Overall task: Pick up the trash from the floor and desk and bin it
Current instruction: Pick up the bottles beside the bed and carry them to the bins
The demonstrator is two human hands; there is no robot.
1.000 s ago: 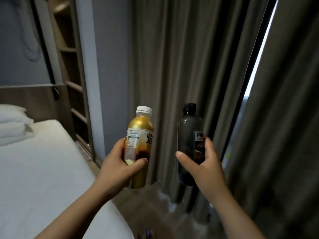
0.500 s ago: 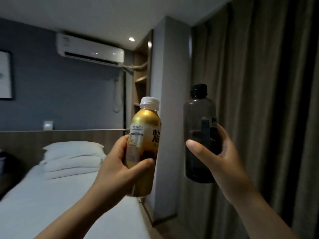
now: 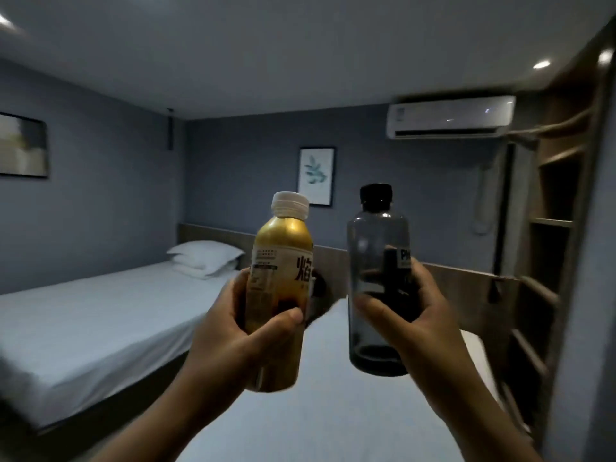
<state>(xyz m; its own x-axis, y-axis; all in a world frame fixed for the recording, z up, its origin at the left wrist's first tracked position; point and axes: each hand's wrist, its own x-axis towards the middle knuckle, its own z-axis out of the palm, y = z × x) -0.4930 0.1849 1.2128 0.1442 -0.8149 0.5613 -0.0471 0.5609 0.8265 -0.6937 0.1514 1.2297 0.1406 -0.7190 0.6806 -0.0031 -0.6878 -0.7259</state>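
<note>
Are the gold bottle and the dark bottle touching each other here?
Apart. The head view shows a clear gap, with the headboard visible through it, between the gold bottle in the left hand and the dark bottle in the right hand.

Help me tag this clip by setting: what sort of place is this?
Probably a hotel or guesthouse bedroom: a made bed with stacked white pillows, a second bed in the foreground, a wall-mounted air conditioner and a framed print.

Gold bottle (image 3: 281, 261), white cap (image 3: 289, 203); dark smoky bottle (image 3: 376, 245), black cap (image 3: 376, 192).
</note>
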